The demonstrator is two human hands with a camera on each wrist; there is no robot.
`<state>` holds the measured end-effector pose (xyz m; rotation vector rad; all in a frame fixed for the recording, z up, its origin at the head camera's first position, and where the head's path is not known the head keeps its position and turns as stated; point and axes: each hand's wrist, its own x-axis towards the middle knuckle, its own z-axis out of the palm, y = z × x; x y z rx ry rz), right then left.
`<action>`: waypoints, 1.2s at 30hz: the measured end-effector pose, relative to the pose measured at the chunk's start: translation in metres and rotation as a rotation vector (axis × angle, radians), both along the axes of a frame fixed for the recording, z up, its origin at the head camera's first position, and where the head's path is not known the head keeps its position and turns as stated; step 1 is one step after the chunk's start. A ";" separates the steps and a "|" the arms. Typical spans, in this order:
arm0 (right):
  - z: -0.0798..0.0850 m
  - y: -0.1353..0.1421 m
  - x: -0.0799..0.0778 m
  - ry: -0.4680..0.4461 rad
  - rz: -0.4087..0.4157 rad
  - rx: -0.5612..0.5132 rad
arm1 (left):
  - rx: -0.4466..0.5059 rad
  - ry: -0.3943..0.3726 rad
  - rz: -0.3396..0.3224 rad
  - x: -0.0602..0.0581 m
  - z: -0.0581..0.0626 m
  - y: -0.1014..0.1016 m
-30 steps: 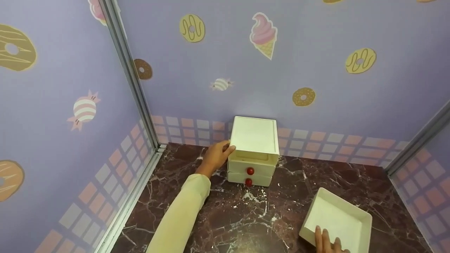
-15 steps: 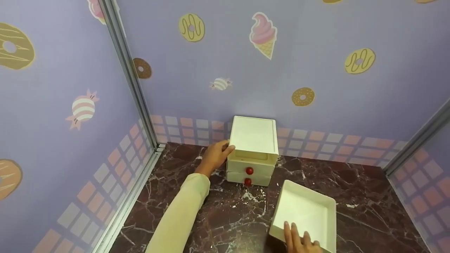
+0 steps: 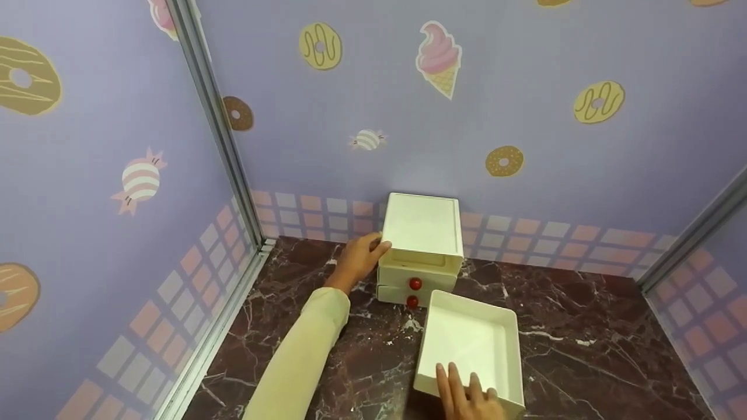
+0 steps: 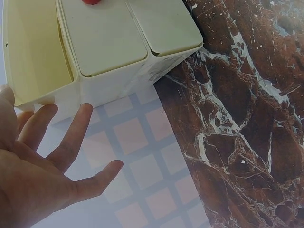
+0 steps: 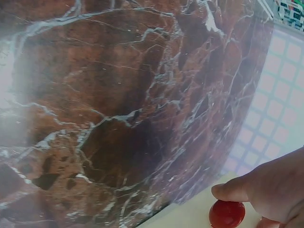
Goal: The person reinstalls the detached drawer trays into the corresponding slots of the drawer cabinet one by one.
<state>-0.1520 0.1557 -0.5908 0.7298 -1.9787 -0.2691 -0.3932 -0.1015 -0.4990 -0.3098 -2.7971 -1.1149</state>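
Observation:
A small white drawer cabinet (image 3: 423, 224) stands against the back wall. Its top slot is open at the front, and two closed drawers with red knobs (image 3: 415, 283) lie below. My left hand (image 3: 359, 258) rests against the cabinet's upper left front edge. In the left wrist view, its fingers lie spread and fairly straight against the side. My right hand (image 3: 470, 399) holds a loose white drawer (image 3: 467, 335) by its near wall, fingers inside. Outside that wall, the thumb (image 5: 232, 189) lies beside a red knob (image 5: 227, 214). The drawer's floor looks bare.
Dark red marbled tabletop (image 3: 572, 361) spreads around the cabinet, with white flecks before it. Purple walls (image 3: 280, 146) printed with sweets enclose the back and both sides. A metal rail (image 3: 204, 373) runs along the left edge.
My right hand has carried the loose drawer leftward and slightly away from me, close to the cabinet's front right. The left hand and the cabinet stay put.

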 end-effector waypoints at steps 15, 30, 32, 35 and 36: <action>0.037 -0.040 0.002 -0.098 0.025 0.150 | -0.010 0.022 -0.022 -0.002 -0.001 -0.001; 0.060 -0.063 -0.007 -0.221 0.003 0.214 | 0.016 0.019 -0.029 0.001 -0.001 0.000; 0.061 -0.065 -0.008 -0.231 -0.015 0.227 | 0.025 0.010 -0.029 0.001 -0.001 0.000; 0.063 -0.069 -0.010 -0.220 -0.024 0.225 | 0.033 0.007 -0.029 0.001 -0.002 -0.001; 0.063 -0.070 -0.011 -0.216 -0.024 0.222 | 0.032 0.007 -0.025 0.001 -0.002 -0.001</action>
